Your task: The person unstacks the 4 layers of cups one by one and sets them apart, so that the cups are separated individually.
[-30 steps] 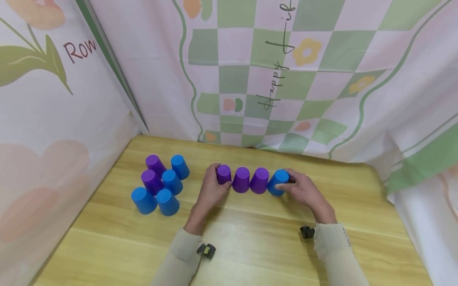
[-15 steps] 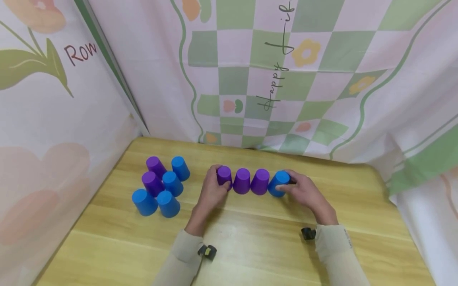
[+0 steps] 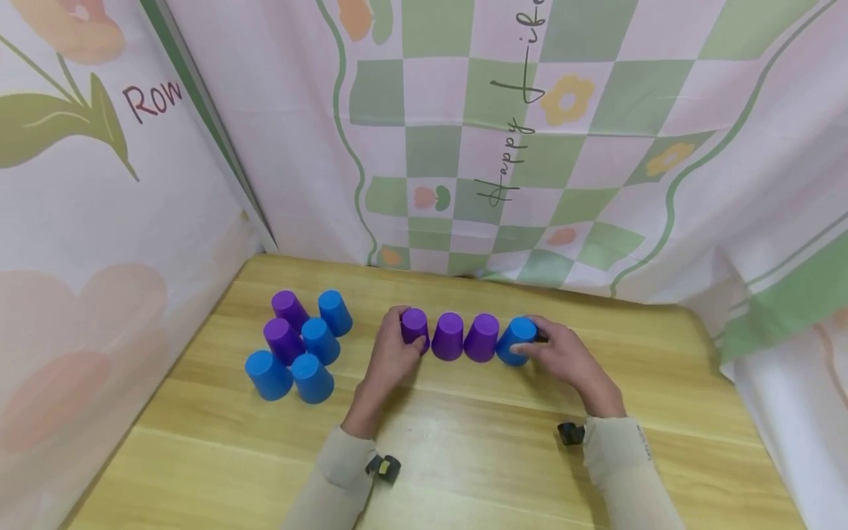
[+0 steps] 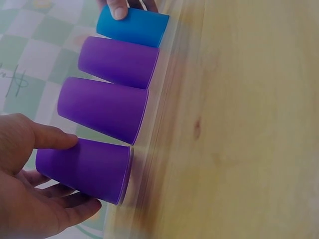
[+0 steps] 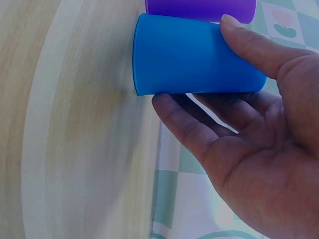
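Four-sided is no cup here; a row of upside-down plastic cups crosses the table. At its left end my left hand grips a purple cup between thumb and fingers. Two more purple cups, a left one and a right one, stand in the middle untouched by either hand. The blue cup at the right end is held by my right hand, thumb on its near side and fingers around its outer side. Neighbouring cups sit very close together at their rims.
To the left stands a cluster of upside-down cups, with a blue cup in front and a purple cup at the back. Patterned curtains hang behind the wooden table and at its sides.
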Demonstrator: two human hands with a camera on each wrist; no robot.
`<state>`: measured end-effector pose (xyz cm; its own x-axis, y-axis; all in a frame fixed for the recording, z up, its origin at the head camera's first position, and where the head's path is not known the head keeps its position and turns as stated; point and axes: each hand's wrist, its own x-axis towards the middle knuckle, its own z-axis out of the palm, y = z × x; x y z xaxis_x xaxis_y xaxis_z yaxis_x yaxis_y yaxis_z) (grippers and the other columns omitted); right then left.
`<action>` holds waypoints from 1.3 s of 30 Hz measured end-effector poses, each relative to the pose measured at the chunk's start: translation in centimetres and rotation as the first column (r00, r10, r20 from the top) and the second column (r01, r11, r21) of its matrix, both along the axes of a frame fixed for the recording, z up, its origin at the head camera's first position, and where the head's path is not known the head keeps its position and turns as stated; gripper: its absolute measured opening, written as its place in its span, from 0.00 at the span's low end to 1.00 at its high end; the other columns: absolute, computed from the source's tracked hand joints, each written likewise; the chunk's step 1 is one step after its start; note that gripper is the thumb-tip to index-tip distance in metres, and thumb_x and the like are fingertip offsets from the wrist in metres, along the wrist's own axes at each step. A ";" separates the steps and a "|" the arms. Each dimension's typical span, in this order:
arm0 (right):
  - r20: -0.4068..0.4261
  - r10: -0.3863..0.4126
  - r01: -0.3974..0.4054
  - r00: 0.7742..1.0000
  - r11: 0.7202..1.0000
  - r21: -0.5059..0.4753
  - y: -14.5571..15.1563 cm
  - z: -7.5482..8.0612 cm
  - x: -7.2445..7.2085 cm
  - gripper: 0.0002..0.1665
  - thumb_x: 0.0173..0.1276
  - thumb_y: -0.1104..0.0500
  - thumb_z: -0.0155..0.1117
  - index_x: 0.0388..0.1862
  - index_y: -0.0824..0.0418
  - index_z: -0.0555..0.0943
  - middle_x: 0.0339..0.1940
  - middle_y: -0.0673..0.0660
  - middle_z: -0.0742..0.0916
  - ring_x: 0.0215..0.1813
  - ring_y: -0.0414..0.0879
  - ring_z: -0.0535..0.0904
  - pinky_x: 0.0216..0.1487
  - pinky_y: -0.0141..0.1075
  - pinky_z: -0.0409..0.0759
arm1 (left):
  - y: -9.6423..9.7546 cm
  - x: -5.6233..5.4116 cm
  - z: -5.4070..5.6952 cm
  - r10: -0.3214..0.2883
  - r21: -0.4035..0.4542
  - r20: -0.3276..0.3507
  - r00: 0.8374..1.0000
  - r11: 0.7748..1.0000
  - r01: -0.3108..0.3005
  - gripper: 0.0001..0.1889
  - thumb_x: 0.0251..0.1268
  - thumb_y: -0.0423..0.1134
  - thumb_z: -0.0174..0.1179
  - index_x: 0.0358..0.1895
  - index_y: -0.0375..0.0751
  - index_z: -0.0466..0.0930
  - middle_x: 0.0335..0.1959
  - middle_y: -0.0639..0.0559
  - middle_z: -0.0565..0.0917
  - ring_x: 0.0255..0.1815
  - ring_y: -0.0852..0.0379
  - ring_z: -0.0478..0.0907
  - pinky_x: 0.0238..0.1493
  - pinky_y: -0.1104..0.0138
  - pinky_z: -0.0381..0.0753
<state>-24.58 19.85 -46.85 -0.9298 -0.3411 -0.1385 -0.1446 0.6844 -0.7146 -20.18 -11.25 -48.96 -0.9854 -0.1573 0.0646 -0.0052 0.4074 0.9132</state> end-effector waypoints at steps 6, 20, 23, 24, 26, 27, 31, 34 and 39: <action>-0.002 -0.001 0.001 1.000 1.000 0.002 0.1 -0.2 0.0 0.36 0.75 0.42 0.68 0.75 0.56 0.74 0.67 0.66 0.83 0.65 0.63 0.79 0.64 0.61 0.81 | 0.1 0.1 0.2 0.004 0.002 0.009 1.000 1.000 -0.004 0.31 0.64 0.23 0.66 0.71 0.33 0.68 0.67 0.34 0.76 0.71 0.37 0.75 0.77 0.45 0.71; -0.013 0.000 0.000 1.000 1.000 0.001 0.2 -0.3 0.0 0.35 0.76 0.43 0.68 0.75 0.56 0.74 0.65 0.65 0.84 0.61 0.60 0.80 0.61 0.57 0.83 | 0.0 0.7 0.7 0.018 0.001 0.026 0.999 1.000 -0.018 0.30 0.68 0.24 0.65 0.72 0.34 0.67 0.67 0.36 0.76 0.72 0.38 0.74 0.76 0.45 0.72; -0.007 -0.001 0.001 1.000 1.000 -0.002 0.2 -0.3 0.0 0.36 0.75 0.42 0.68 0.76 0.56 0.73 0.66 0.65 0.83 0.62 0.60 0.80 0.61 0.57 0.83 | -0.1 0.8 0.8 0.020 -0.005 0.025 0.999 1.000 -0.020 0.31 0.68 0.25 0.65 0.73 0.35 0.67 0.67 0.36 0.76 0.72 0.38 0.74 0.76 0.45 0.72; -0.007 -0.001 0.001 1.000 1.000 -0.002 0.2 -0.3 0.0 0.36 0.75 0.42 0.67 0.76 0.56 0.73 0.66 0.65 0.83 0.62 0.60 0.80 0.60 0.57 0.84 | -0.1 0.8 0.8 0.022 -0.008 0.028 0.999 1.000 -0.022 0.31 0.68 0.25 0.65 0.73 0.35 0.67 0.68 0.36 0.75 0.72 0.38 0.74 0.76 0.45 0.72; -0.008 0.001 -0.001 1.000 1.000 -0.003 0.1 -0.3 0.0 0.37 0.76 0.42 0.67 0.76 0.57 0.73 0.66 0.66 0.83 0.62 0.60 0.80 0.60 0.56 0.84 | -0.2 0.9 0.9 0.029 -0.012 0.018 0.999 1.000 -0.029 0.31 0.68 0.25 0.65 0.73 0.35 0.67 0.68 0.36 0.75 0.72 0.38 0.74 0.76 0.44 0.72; -0.008 0.001 -0.001 1.000 1.000 -0.003 0.1 -0.3 0.0 0.37 0.76 0.42 0.67 0.76 0.57 0.73 0.66 0.66 0.83 0.61 0.60 0.80 0.60 0.56 0.84 | -0.2 0.9 1.0 0.033 -0.014 0.018 0.999 0.999 -0.032 0.31 0.68 0.25 0.65 0.73 0.36 0.66 0.68 0.36 0.75 0.72 0.38 0.74 0.75 0.44 0.73; -0.012 0.000 0.000 1.000 1.000 0.003 0.1 -0.2 0.0 0.37 0.76 0.43 0.67 0.76 0.57 0.73 0.66 0.66 0.83 0.61 0.60 0.80 0.59 0.56 0.84 | -0.5 1.1 1.2 0.050 -0.022 0.025 0.998 0.999 -0.050 0.33 0.70 0.26 0.64 0.76 0.38 0.65 0.69 0.36 0.74 0.73 0.38 0.73 0.75 0.44 0.73; -0.011 -0.001 0.001 1.000 1.000 0.001 0.0 -0.1 0.1 0.35 0.76 0.43 0.68 0.75 0.56 0.73 0.65 0.66 0.84 0.60 0.60 0.81 0.59 0.55 0.84 | -0.8 1.1 1.4 0.066 -0.026 0.033 0.997 0.998 -0.065 0.34 0.71 0.26 0.63 0.77 0.42 0.64 0.69 0.36 0.74 0.73 0.37 0.73 0.75 0.43 0.73; -0.012 -0.001 0.001 1.000 1.000 -0.011 -0.1 -0.1 0.1 0.34 0.75 0.44 0.68 0.74 0.56 0.75 0.63 0.65 0.84 0.58 0.59 0.81 0.57 0.53 0.85 | -1.4 1.0 1.6 0.103 -0.035 0.034 0.994 0.994 -0.102 0.33 0.72 0.27 0.63 0.78 0.46 0.65 0.68 0.36 0.73 0.72 0.37 0.73 0.74 0.42 0.74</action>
